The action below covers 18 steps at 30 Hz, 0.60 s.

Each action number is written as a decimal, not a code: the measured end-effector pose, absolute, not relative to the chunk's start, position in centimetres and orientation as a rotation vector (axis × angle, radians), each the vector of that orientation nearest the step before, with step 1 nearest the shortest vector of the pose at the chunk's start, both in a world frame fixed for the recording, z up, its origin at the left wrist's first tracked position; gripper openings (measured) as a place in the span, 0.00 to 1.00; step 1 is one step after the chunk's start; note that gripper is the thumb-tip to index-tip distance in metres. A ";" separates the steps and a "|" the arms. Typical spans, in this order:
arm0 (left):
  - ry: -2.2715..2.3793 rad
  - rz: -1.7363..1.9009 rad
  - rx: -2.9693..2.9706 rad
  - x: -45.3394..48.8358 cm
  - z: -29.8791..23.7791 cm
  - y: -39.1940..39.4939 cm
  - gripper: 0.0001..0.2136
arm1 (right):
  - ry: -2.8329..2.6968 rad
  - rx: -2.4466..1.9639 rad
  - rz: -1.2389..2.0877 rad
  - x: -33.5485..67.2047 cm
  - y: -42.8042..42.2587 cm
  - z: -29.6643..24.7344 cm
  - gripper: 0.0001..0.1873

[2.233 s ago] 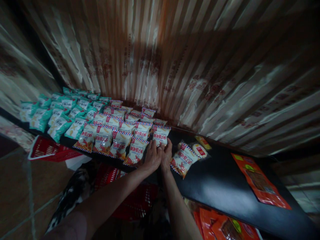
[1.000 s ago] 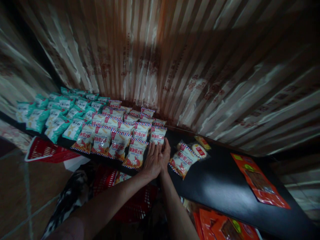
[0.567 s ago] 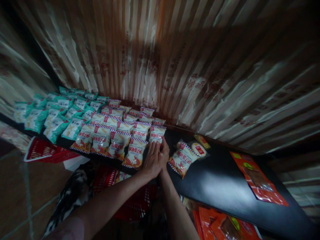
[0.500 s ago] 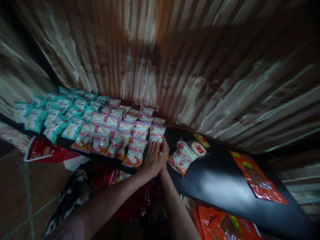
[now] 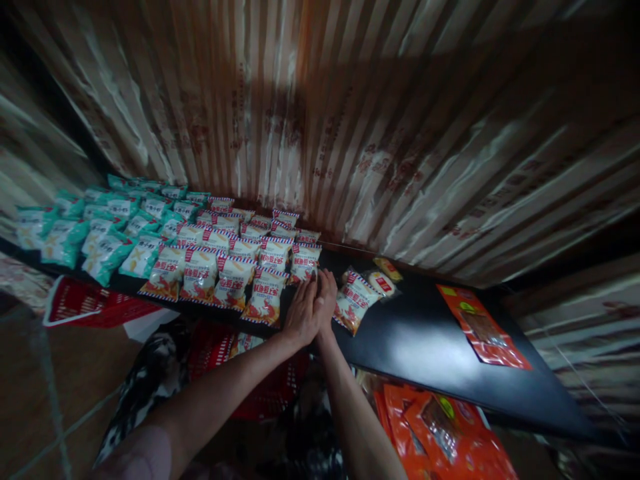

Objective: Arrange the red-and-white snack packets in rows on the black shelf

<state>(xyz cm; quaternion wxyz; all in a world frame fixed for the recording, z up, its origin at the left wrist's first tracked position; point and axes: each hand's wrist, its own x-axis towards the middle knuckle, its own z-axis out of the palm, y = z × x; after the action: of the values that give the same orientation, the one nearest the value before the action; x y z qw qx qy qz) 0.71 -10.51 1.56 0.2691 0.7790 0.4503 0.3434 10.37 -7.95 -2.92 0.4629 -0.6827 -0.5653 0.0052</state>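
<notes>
My left hand and my right hand lie side by side on the black shelf, fingers stretched out and flat. Their fingertips reach the near edge of a red-and-white snack bag at the right end of the rows of red-and-white snack bags. Neither hand grips anything. A loose red-and-white bag lies just right of my right hand, with two small yellow packets behind it.
Teal snack bags fill the shelf's left part. An orange packet lies on the right of the shelf. More orange packets sit below the shelf edge. Red baskets stand on the floor. Striped paper covers the wall.
Both hands have drawn back slightly from the bag row and stay flat together. The camera has shifted, so the shelf sits a little more to the left.
</notes>
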 end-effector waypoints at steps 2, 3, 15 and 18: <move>1.167 0.934 2.086 0.8 1.9 -10.9 0.24 | -1.422 -1.677 -0.035 10.6 -8.9 -2.2 0.23; 1.147 0.934 2.075 1.0 2.1 -11.0 0.23 | -1.426 -1.685 -0.073 10.8 -9.4 -1.8 0.22; 1.091 0.680 1.785 3.8 2.4 -13.1 0.21 | -0.981 -2.128 -0.243 13.5 -14.7 -0.1 0.26; 1.108 0.629 1.782 3.7 2.7 -13.4 0.21 | -0.923 -2.160 -0.056 13.2 -15.4 0.2 0.29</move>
<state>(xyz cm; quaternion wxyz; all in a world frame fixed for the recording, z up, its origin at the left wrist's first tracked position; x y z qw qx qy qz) 3.71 -13.45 2.67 0.4577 0.7231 0.4498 0.2555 13.24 -15.43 0.23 0.3858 -0.8481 -0.3625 -0.0219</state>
